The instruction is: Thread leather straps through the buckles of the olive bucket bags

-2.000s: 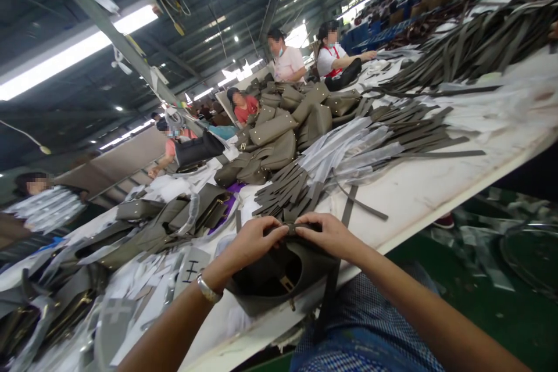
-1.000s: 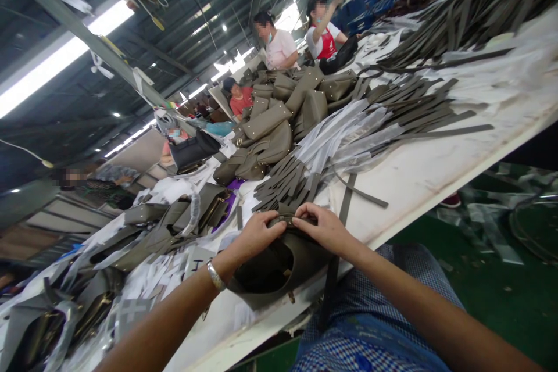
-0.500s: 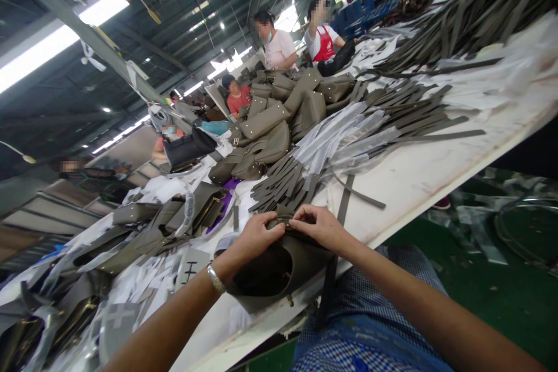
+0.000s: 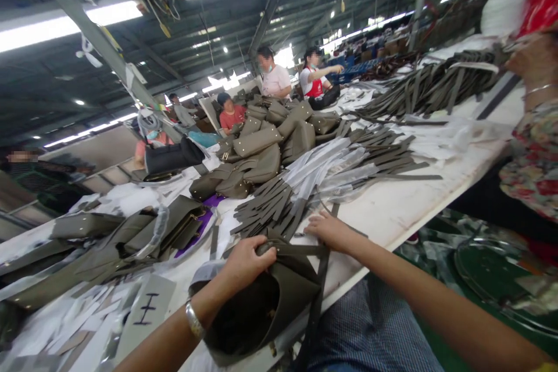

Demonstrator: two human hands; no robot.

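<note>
An olive-brown handbag lies at the front edge of the table, its dark mouth open towards me. My left hand, a silver bangle on its wrist, is closed with thumb and fingers on the bag's upper edge. A flat strap of the same colour runs along that edge to the right. Away from the bag, my right hand is low over the white tabletop by the strips, fingers apart and slightly bent. Its fingertips are partly unclear; I see nothing held in them.
Olive strips, some wrapped in clear plastic, lie beyond the bag. Further back is a heap of olive bags. More bag pieces and a marked grey card are at left. A person's hand is at right; several people work behind.
My right hand has left the bag's edge and moved right to the tabletop. My left hand still grips the bag. The view has swung right, bringing a person at the right edge into sight.
</note>
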